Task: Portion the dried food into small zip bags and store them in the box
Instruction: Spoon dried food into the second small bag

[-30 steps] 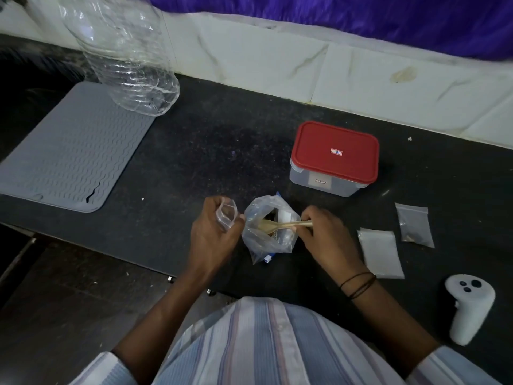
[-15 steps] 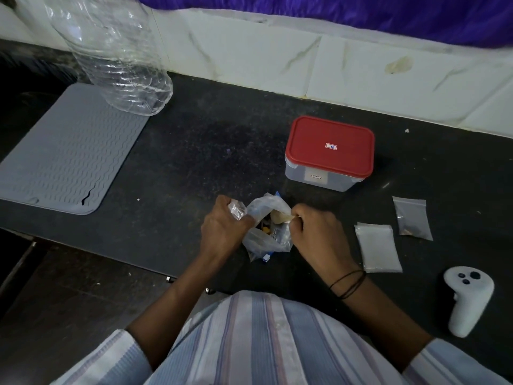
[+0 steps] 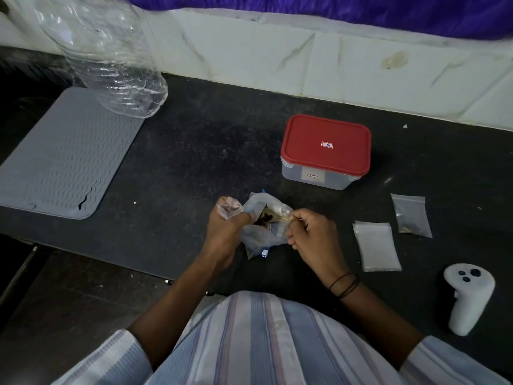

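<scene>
A crumpled clear bag of dried food [image 3: 259, 236] lies on the black counter between my hands. My left hand [image 3: 226, 232] pinches a small empty zip bag [image 3: 228, 209] and presses against the big bag's left side. My right hand [image 3: 312, 237] is closed on a wooden spoon [image 3: 277, 219] whose bowl sits inside the big bag with dark pieces on it. The box with a red lid [image 3: 326, 147] stands shut behind, to the right. A stack of empty zip bags [image 3: 376, 245] and one filled zip bag [image 3: 410, 215] lie right of my right hand.
A grey ribbed mat [image 3: 61, 159] covers the left of the counter, with a large clear plastic bottle [image 3: 111, 56] at its far corner. A white controller [image 3: 467, 295] rests near the front right. The white tiled wall [image 3: 333, 65] bounds the back; the counter's front edge runs by my body.
The spoon has gone from lying level over the bag's mouth to dipping inside it. My hands have drawn closer together around the bag.
</scene>
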Available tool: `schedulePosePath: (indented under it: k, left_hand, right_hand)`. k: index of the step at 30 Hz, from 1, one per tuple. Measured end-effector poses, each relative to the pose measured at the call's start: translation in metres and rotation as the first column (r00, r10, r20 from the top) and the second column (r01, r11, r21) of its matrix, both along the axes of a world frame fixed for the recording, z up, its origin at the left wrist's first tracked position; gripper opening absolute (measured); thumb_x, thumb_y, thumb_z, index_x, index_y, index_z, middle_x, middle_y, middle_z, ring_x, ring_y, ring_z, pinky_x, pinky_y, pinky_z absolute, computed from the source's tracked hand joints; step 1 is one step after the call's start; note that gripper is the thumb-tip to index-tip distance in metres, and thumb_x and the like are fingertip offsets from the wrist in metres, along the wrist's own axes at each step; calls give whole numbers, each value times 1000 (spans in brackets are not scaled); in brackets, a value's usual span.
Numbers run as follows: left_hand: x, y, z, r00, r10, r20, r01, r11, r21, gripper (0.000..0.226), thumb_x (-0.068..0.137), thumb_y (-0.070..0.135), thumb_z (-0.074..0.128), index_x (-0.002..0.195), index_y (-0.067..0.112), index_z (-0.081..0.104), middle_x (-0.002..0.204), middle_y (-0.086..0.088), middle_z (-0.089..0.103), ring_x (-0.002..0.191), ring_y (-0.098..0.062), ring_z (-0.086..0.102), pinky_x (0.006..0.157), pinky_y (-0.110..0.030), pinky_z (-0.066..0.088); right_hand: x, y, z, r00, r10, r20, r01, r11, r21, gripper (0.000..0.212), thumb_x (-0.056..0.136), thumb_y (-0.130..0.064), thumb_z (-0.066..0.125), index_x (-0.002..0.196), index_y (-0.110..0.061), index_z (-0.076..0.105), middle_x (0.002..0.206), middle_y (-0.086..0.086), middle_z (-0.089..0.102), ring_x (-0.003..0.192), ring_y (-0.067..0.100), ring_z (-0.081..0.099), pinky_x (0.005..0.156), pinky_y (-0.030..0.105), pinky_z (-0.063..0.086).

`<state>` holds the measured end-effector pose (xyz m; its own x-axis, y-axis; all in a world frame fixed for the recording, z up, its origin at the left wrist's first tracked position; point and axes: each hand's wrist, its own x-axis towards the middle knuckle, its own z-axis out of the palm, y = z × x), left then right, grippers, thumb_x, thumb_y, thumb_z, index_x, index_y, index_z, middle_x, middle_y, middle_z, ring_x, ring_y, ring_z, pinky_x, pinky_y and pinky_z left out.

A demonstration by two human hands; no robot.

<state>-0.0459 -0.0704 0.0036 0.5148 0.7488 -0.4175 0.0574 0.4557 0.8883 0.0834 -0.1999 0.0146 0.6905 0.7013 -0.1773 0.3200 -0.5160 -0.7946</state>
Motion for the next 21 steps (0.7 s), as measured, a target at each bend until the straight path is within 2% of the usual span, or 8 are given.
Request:
schedulePosePath:
  k: [3, 6, 9, 11, 14, 16, 21]
  left_hand:
    - [0, 1, -1, 997, 43, -65, -41, 999, 32, 48, 67, 12, 72, 108, -6, 53, 94, -17, 59, 86, -32, 58, 71, -44, 51]
    - [-3, 1, -1, 995, 53, -86, -45, 995, 89, 42, 69, 14, 74, 105, 4, 54, 97, -17, 61, 88, -32, 61, 78, -51, 54]
    - [-5, -1, 0, 996, 32, -78, -19, 986, 168, 35, 72, 17, 77, 97, 14, 53, 93, -10, 58, 86, -25, 60, 76, -46, 53]
    - [-8, -1, 0, 994, 44, -95, -17, 962, 274, 34, 77, 18, 80, 96, 17, 52, 91, -5, 58, 83, -18, 59, 74, -40, 53]
    - [-13, 0, 7, 989, 101, -107, -36, 870, 491, 34, 82, 16, 82, 96, 19, 51, 86, 0, 58, 75, -7, 57, 67, -23, 51]
    - [-16, 2, 13, 989, 122, -89, -41, 786, 617, 35, 80, 19, 83, 94, 22, 51, 83, 5, 57, 72, -5, 55, 65, -18, 48]
    - [-17, 7, 16, 983, 72, -168, 85, 635, 768, 35, 77, 30, 80, 97, 19, 53, 89, 7, 58, 79, -10, 59, 68, -21, 48]
  right_hand:
    - [-4, -3, 0, 996, -78, -52, 82, 993, 81, 19, 96, -12, 54, 94, -25, 68, 71, -5, 70, 64, 6, 68, 65, 36, 61]
    - [-4, -4, 0, 993, -109, -43, 114, 985, 132, 17, 95, -14, 56, 95, -24, 70, 70, -6, 70, 63, 6, 68, 62, 34, 61]
    - [-3, -7, 4, 981, -175, -83, 187, 965, 183, 17, 95, -11, 57, 91, -21, 70, 66, -3, 70, 58, 8, 67, 56, 30, 59]
    - [-2, -11, 7, 962, -222, -156, 251, 947, 199, 18, 94, -9, 56, 89, -18, 71, 65, 2, 69, 56, 12, 67, 54, 30, 57]
    - [1, -17, 18, 934, -270, -233, 324, 917, 234, 19, 93, -7, 55, 85, -16, 70, 62, 6, 67, 54, 19, 64, 50, 31, 53]
    - [2, -19, 31, 919, -282, -277, 359, 890, 282, 21, 93, -4, 55, 83, -14, 70, 59, 7, 65, 50, 20, 62, 46, 29, 49]
    - [-2, -13, 72, 914, -185, -360, 332, 852, 405, 25, 92, 2, 52, 80, -12, 69, 54, 7, 60, 46, 23, 56, 41, 29, 44]
